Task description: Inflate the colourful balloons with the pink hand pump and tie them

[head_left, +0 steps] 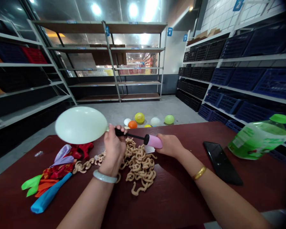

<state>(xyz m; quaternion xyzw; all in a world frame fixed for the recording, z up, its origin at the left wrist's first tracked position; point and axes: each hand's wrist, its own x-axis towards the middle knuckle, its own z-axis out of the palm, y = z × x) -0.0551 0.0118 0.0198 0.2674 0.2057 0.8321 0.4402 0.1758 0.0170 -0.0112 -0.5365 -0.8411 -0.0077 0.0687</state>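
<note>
Balloon [81, 125] is kinda hanging over the far left of the table [178, 197] because the left hand [113, 143] is apparently pinching it onto the black end of the pump [146, 139], probably so air isn't leaking, while the right hand [168, 145] is gripping the pink barrel [155, 141], seemingly bracing it.

1 pale mint-green balloon [81, 125], inflated to a smooth, glossy oval, extends sideways left of the frame's centre, its neck end toward the right. 1 pink-and-black hand pump [146, 139] slants slightly downward to the right near mid-frame, its thin black rod extended from the pink barrel.
</note>
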